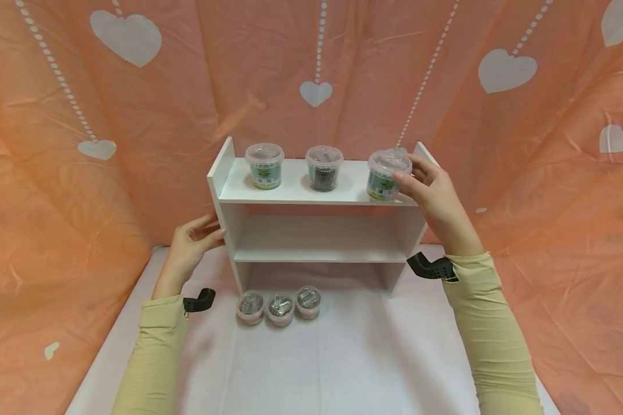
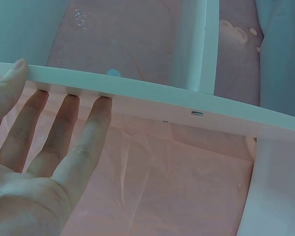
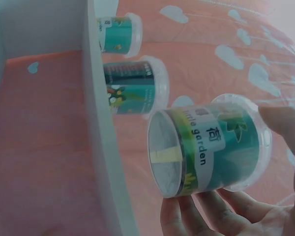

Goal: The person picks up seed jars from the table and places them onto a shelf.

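Two tubs [image 1: 266, 174] stand left and centre atop a shelf [image 1: 319, 239], a third tub [image 1: 383, 181] in the right grip [image 1: 438, 199] apparently just above its right end; the left grip [image 1: 189, 249] touches its left side. Three cups [image 1: 280, 310] sit on the surface [image 1: 363, 363], before the shelf's left half.

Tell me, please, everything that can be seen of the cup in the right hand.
The cup looks like clear plastic, with a clear lid and a green label reading "little garden". A pale strip crosses its base. The right hand holds it lid-up, slightly tilted, base off the top shelf, near that shelf's right end.
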`<state>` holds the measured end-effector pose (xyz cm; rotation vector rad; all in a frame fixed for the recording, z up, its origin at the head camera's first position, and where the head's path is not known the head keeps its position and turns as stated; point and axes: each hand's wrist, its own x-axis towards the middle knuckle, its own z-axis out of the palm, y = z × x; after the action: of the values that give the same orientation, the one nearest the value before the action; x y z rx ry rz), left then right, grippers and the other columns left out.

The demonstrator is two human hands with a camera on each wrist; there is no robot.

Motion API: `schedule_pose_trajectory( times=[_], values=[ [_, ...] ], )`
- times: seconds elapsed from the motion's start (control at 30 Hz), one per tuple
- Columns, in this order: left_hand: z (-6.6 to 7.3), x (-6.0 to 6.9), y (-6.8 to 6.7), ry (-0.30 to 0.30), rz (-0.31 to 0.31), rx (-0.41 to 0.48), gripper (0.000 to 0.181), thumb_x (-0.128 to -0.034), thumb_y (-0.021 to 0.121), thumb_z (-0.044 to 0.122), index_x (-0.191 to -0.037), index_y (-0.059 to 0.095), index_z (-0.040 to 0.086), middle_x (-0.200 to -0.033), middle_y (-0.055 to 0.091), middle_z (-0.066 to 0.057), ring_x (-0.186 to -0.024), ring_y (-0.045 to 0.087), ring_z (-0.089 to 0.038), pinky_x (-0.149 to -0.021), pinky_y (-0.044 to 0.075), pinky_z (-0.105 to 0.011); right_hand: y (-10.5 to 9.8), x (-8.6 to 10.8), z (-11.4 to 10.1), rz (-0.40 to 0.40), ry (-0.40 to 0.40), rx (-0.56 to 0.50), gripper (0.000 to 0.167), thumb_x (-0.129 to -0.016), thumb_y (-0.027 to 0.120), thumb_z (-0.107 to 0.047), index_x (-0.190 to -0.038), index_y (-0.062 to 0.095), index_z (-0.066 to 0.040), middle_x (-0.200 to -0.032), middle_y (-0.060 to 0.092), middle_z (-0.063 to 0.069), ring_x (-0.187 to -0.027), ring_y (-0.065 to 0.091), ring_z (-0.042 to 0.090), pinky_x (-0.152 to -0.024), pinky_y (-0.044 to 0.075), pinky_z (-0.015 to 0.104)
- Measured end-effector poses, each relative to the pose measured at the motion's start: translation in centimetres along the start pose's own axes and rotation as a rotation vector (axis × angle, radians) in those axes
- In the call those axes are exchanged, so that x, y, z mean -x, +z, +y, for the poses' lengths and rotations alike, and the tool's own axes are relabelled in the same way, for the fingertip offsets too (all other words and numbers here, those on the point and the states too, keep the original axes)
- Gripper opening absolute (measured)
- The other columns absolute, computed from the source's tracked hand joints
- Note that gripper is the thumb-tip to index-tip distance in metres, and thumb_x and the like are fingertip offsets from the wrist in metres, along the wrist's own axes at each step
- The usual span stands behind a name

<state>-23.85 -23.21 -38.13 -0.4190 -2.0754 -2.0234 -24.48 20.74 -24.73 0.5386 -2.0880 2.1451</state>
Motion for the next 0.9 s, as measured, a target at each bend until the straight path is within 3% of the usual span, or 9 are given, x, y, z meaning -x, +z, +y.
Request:
schedule_pose_trajectory(
  times=[0.2, 0.43, 0.63, 0.9],
  values=[
    [0.0, -0.1, 0.0, -0.001, -0.01, 0.009, 0.053, -0.0893, 0.065, -0.002, -0.138, 0.044, -0.009, -0.125, 0.059, -0.009, -0.102, 0.063, -0.01, -0.081, 0.055, -0.034, 0.2, -1.0, 0.4, 0.018, 0.049, -0.003, 0.055, -0.092, 0.065, -0.013, -0.14, 0.042, 0.0, -0.126, 0.051, 0.011, -0.111, 0.052, 0.018, -0.087, 0.05, 0.023],
    [0.0, -0.1, -0.1, -0.003, -0.011, 0.001, 0.054, -0.0891, 0.065, -0.002, -0.138, 0.043, -0.009, -0.124, 0.059, -0.005, -0.101, 0.062, -0.01, -0.08, 0.056, -0.033, 0.1, -1.7, 1.2, 0.041, 0.041, 0.011, 0.06, -0.091, 0.067, -0.012, -0.142, 0.039, 0.003, -0.13, 0.049, 0.016, -0.112, 0.053, 0.016, -0.087, 0.05, 0.022],
    [-0.1, -0.2, -0.2, -0.002, -0.012, -0.003, 0.055, -0.089, 0.065, -0.001, -0.138, 0.043, -0.009, -0.125, 0.058, -0.008, -0.101, 0.063, -0.009, -0.079, 0.056, -0.032, -0.2, -2.4, 1.6, 0.077, 0.062, 0.073, 0.061, -0.09, 0.068, -0.016, -0.142, 0.04, 0.001, -0.135, 0.047, 0.019, -0.115, 0.052, 0.018, -0.09, 0.05, 0.025],
    [-0.1, -0.2, -0.1, -0.014, -0.008, 0.003, 0.054, -0.0886, 0.066, -0.001, -0.138, 0.044, -0.008, -0.123, 0.06, -0.006, -0.1, 0.063, -0.01, -0.08, 0.056, -0.031, 0.0, -3.1, 1.8, 0.056, 0.054, 0.114, 0.059, -0.092, 0.066, -0.016, -0.141, 0.04, 0.001, -0.135, 0.047, 0.019, -0.12, 0.05, 0.021, -0.097, 0.047, 0.031]
  ],
)
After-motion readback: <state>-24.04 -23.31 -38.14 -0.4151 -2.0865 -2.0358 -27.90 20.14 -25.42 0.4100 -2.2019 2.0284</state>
